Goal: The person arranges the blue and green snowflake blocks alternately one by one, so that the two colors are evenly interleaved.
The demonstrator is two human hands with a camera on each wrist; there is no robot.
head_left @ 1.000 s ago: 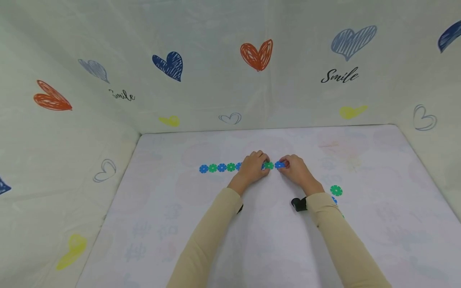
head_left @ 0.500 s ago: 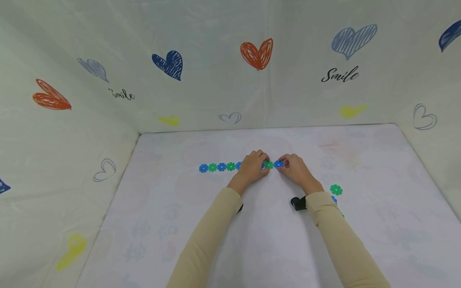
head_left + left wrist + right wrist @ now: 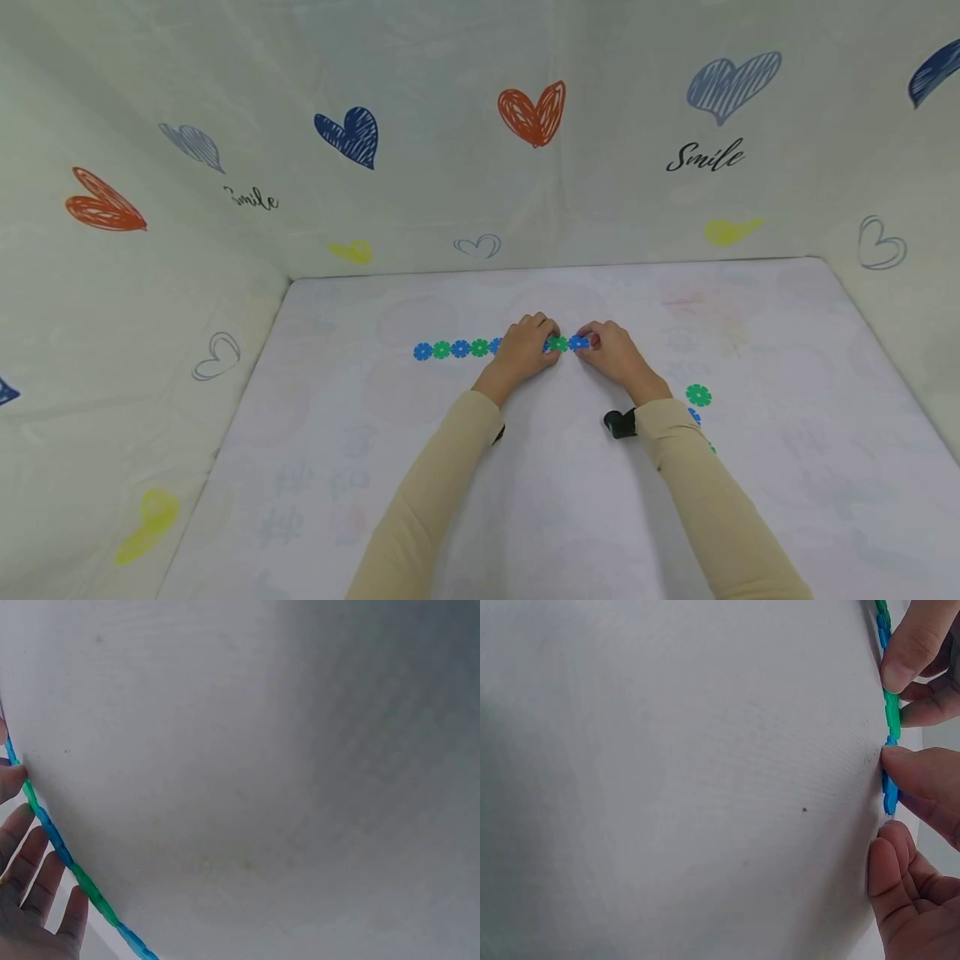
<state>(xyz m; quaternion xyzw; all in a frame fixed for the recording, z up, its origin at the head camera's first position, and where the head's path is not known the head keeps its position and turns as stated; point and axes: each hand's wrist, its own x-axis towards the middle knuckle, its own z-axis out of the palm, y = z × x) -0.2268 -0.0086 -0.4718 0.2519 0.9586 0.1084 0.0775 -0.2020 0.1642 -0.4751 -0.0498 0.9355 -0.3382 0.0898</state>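
Note:
A straight row of flat, notched flower-shaped discs [image 3: 460, 349], blue and green in turn, lies on the white table. My left hand [image 3: 525, 348] covers part of this row and pinches the green disc [image 3: 558, 344] at its right end. Between thumb and finger, my right hand [image 3: 615, 354] holds a blue disc [image 3: 578, 342] by its right side. In the right wrist view the blue disc [image 3: 889, 784] stands on edge and meets the green disc [image 3: 892, 714]; I cannot tell whether their notches interlock.
Loose discs lie beside the right forearm: a green disc [image 3: 698, 395], a blue disc [image 3: 694, 415] partly under the sleeve, and a sliver of another green one. A white cloth wall [image 3: 420, 192] printed with hearts stands along the table's back and sides.
The right hand has brought the blue disc slightly left, and the small gap to the green disc has closed. My left hand has stayed in place on the row.

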